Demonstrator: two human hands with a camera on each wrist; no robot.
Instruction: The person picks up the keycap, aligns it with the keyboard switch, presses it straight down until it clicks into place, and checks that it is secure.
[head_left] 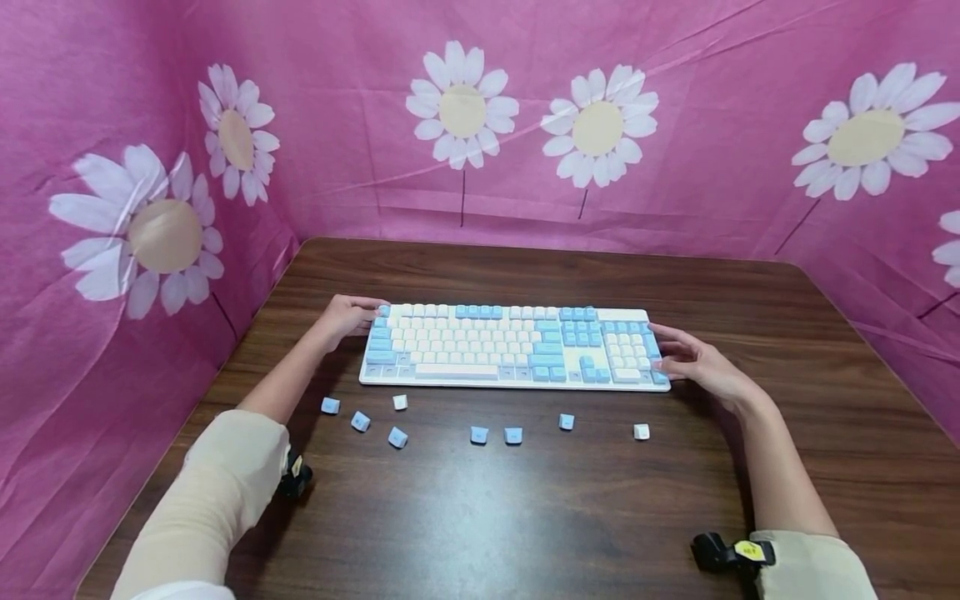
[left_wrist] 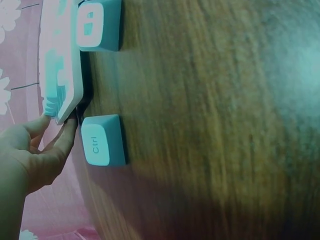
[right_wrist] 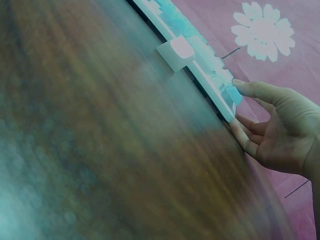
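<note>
A white and light-blue keyboard point(head_left: 465, 346) lies across the table, with a person's hand at each short end. My left hand point(head_left: 348, 318) grips its left end near the back corner; in the left wrist view the thumb and fingers close around the edge. At the opposite end, my right hand point(head_left: 701, 367) holds the number-pad side. The right wrist view shows that hand's thumb point(right_wrist: 260, 91) on top and fingers point(right_wrist: 245, 139) at the underside. In front of the keyboard are several loose keycaps, among them a blue Ctrl keycap point(left_wrist: 98, 144) and a white keycap point(head_left: 641, 432).
Blue keycaps point(head_left: 478, 435) and another white keycap point(head_left: 400, 402) are scattered between the forearms. The dark wooden table point(head_left: 465, 517) ends at a pink cloth backdrop point(head_left: 345, 183) with daisies. A black wrist camera point(head_left: 720, 552) sits beside the right sleeve.
</note>
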